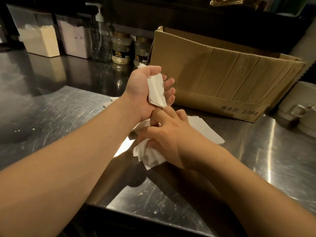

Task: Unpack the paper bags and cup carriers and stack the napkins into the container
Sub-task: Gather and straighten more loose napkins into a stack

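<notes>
My left hand (145, 88) clasps a folded napkin wad (156, 90) before the cardboard box (222, 69), my right hand (164, 134) bunches loose napkins (152, 154) on the table (59, 117); I fear creasing or dropping them.

Beyond my grip: cardboard box (220, 72) just right; further left, two labelled jars (121, 48), pump bottle (100, 40), two powder bins (41, 40) on steel counter (51, 113).

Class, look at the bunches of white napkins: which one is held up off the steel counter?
The bunch in the left hand, napkins gripped upright; the other napkin bunch lies on the counter.
</notes>
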Available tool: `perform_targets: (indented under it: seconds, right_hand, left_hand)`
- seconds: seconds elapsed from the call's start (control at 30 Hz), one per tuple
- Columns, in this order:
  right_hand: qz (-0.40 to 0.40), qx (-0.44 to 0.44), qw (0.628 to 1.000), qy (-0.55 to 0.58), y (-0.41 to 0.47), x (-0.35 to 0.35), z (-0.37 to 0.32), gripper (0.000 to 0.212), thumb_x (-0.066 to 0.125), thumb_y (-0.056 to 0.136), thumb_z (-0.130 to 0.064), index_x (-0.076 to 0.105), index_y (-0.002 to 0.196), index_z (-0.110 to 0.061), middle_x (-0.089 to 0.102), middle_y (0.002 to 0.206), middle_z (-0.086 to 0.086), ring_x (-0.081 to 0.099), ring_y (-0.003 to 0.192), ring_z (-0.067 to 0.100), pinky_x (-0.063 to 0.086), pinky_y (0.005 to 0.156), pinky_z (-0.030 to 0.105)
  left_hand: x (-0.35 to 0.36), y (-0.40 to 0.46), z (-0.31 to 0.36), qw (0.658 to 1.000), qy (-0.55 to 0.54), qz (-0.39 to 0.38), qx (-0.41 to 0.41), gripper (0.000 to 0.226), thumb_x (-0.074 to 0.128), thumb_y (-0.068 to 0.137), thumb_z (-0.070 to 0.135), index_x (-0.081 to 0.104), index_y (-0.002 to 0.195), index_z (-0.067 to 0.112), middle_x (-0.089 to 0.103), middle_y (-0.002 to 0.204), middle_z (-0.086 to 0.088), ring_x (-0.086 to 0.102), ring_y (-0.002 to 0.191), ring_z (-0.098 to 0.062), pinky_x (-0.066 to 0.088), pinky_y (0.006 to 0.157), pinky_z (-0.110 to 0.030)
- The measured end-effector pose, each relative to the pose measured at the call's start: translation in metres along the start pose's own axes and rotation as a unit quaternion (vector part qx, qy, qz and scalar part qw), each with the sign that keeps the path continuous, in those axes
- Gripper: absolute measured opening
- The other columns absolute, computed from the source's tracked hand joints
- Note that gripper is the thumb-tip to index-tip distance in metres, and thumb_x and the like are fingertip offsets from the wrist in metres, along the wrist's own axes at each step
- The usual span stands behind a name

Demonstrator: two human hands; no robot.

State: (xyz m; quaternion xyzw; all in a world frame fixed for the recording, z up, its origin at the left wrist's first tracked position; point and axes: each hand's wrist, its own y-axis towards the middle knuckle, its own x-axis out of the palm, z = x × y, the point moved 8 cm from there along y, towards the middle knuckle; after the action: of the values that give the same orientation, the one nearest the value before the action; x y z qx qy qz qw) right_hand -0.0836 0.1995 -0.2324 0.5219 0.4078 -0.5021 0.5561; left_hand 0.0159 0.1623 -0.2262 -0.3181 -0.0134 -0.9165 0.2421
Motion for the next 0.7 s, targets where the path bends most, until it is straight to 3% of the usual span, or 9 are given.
perform_targets:
  seconds: [0.2, 0.33, 0.43, 0.53, 0.7]
  right_hand:
    - [0.147, 0.020, 0.983, 0.108, -0.016, -0.029, 0.021, 0.022, 0.062, 0.091, -0.042, 0.064, 0.113, -0.038, 0.043, 0.122, -0.006, 0.035, 0.117, 0.017, 0.032, 0.098, 0.041]
    - [0.247, 0.052, 0.925, 0.283, -0.027, -0.051, 0.040, 0.013, 0.063, 0.090, -0.026, 0.065, 0.099, -0.019, 0.060, 0.103, -0.005, 0.055, 0.101, 0.017, 0.048, 0.087, 0.048]
    - [0.237, 0.111, 0.853, 0.451, -0.030, -0.046, 0.058, 0.009, 0.062, 0.094, -0.018, 0.065, 0.100, -0.013, 0.068, 0.094, 0.000, 0.068, 0.089, 0.020, 0.062, 0.076, 0.045]
    - [0.218, 0.216, 0.804, 0.509, -0.035, -0.036, 0.082, 0.006, 0.060, 0.095, -0.011, 0.065, 0.095, -0.008, 0.069, 0.091, 0.007, 0.071, 0.079, 0.016, 0.062, 0.069, 0.037]
    - [0.138, 0.338, 0.809, 0.461, -0.038, -0.013, 0.109, 0.014, 0.063, 0.088, -0.020, 0.072, 0.091, -0.009, 0.067, 0.075, 0.003, 0.058, 0.068, 0.018, 0.046, 0.061, 0.033]
  left_hand:
    - [0.002, -0.001, 0.002, 1.000, -0.006, -0.005, 0.002, 0.029, 0.055, 0.097, 0.032, 0.060, 0.113, 0.008, 0.070, 0.095, -0.011, 0.065, 0.087, -0.025, 0.056, 0.082, -0.036]
    - [0.005, 0.001, 0.000, 1.000, -0.013, -0.017, -0.010, 0.032, 0.056, 0.095, 0.031, 0.060, 0.116, 0.008, 0.069, 0.093, -0.011, 0.065, 0.089, -0.025, 0.052, 0.094, -0.042]
    - [0.005, 0.002, 0.000, 1.000, -0.006, -0.028, -0.004, 0.033, 0.055, 0.096, 0.032, 0.059, 0.118, 0.008, 0.066, 0.096, -0.011, 0.066, 0.091, -0.025, 0.054, 0.091, -0.042]
    - [0.004, 0.005, 0.003, 0.999, 0.015, -0.025, 0.018, 0.030, 0.054, 0.096, 0.033, 0.060, 0.112, 0.008, 0.065, 0.099, -0.013, 0.066, 0.092, -0.028, 0.054, 0.095, -0.046]
    - [0.001, 0.007, 0.003, 0.999, -0.021, -0.034, 0.013, 0.030, 0.056, 0.092, 0.032, 0.056, 0.115, 0.011, 0.064, 0.097, -0.009, 0.062, 0.076, -0.023, 0.054, 0.076, -0.036]
